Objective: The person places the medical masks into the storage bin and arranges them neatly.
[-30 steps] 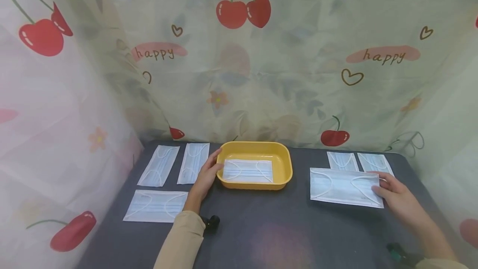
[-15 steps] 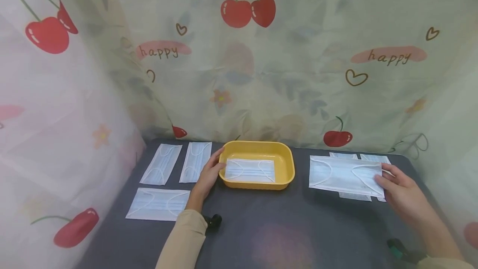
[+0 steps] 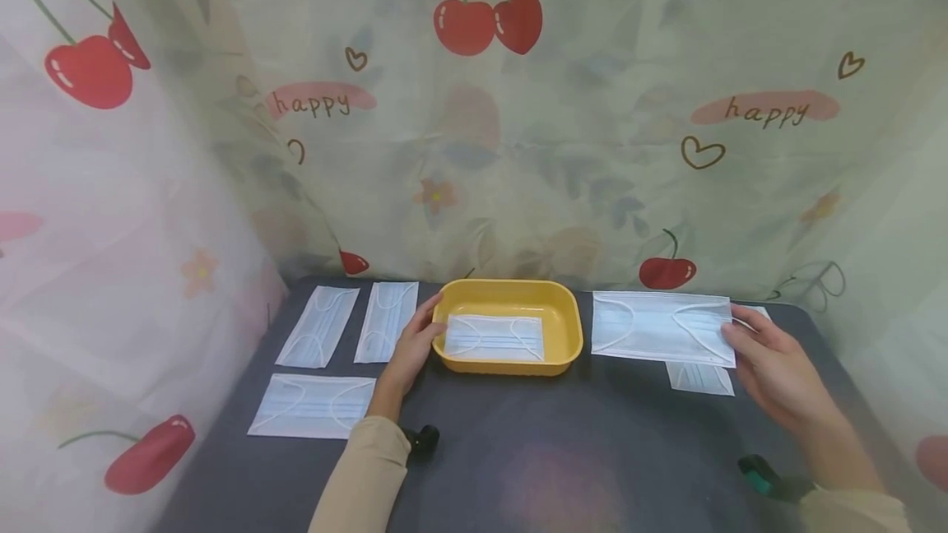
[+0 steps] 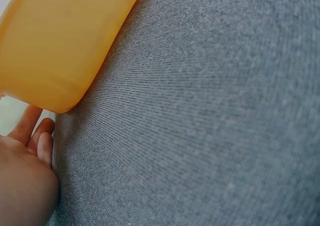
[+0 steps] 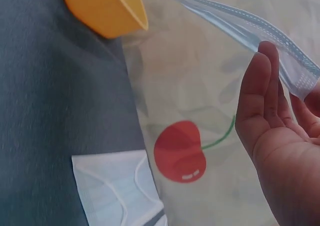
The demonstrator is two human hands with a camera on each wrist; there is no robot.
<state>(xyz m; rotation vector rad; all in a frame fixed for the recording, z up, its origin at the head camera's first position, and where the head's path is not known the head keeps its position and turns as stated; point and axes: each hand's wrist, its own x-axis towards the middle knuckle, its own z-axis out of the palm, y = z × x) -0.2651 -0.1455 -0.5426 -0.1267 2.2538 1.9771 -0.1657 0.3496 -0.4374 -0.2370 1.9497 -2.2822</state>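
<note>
Near the tabletop's far right edge: right hand point(image 3: 770, 364) pinches a face mask point(image 3: 662, 327) by its right end, lifted off the tabletop point(image 3: 563, 451) (more masks lie beneath) | far middle: left hand point(image 3: 412, 345), fingers straight, rests against the yellow tray point(image 3: 566, 327), one mask inside.

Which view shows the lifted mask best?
Head view: the whole mask shows, held by the right hand beside the yellow tray. Right wrist shows only its edge; left wrist shows none.
</note>
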